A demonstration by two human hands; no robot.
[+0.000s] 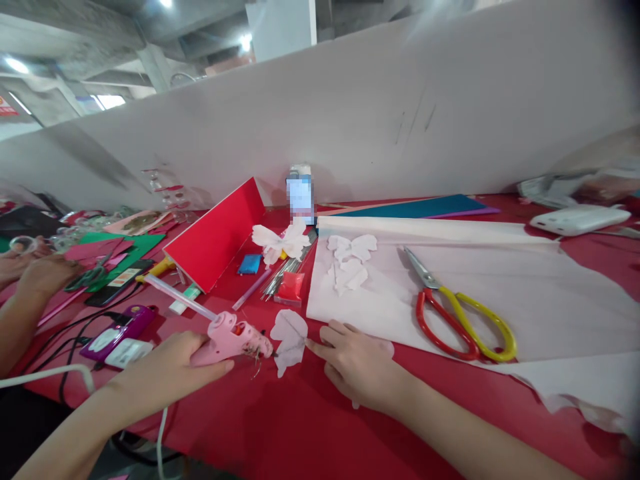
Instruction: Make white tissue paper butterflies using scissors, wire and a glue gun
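Note:
My left hand is wrapped around a pink hot glue gun with a clear glue stick in its back. The nozzle points right and sits close to a white paper cutout shaped like a wing, on the red table; whether it touches I cannot tell. My right hand lies flat with fingers extended, its index fingertip at the cutout's right edge. Bits of another white cutout peek out from beneath this palm. Butterfly-shaped white cutouts lie on a large white sheet beyond.
Scissors with red and yellow handles rest on the sheet. Metal wires, a red packet and a white butterfly lie ahead. A phone leans on the partition. Cables run left, near a purple power strip and a co-worker's hands.

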